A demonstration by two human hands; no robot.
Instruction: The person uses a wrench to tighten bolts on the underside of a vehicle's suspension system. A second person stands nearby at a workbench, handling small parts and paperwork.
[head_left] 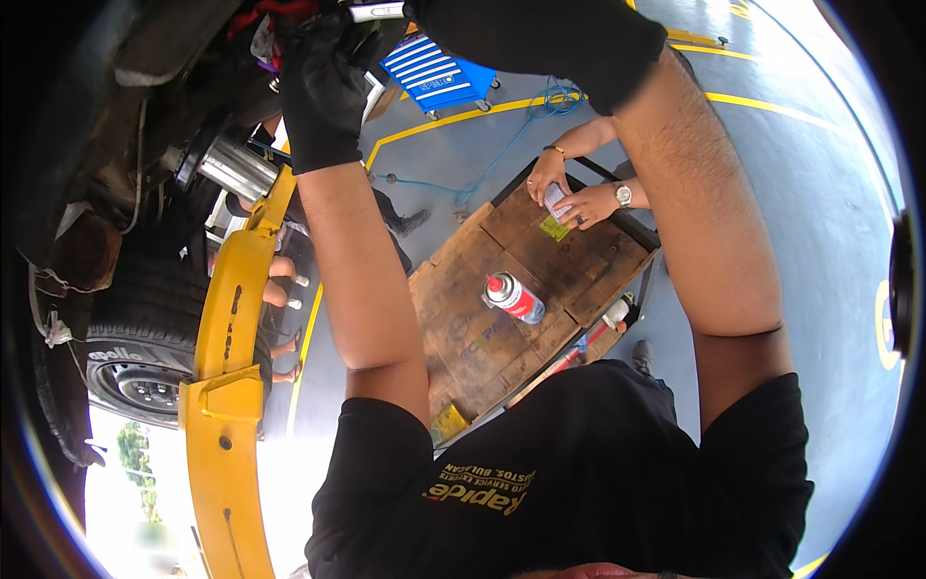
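Note:
Both my arms reach up under a raised vehicle (164,48), and both hands wear black gloves. My right hand (540,43) is closed at the top edge around one end of a silver wrench (377,13); its fingertips are cut off or hidden. The wrench's bare shank runs left toward my left hand (326,82). The left fingers are curled beside a red part (275,12) on the underside, and what they hold is hidden. Close below that hand is a shiny metal cylinder (238,170) on a yellow lift arm (231,318).
A wheel (145,372) hangs at left. Below my arms stands a cart with a worn cardboard top (463,357), bearing a red-capped spray can (514,297). A co-worker's hands (569,198) hold a small container there. A blue tool cabinet (439,75) and hose (482,183) lie beyond.

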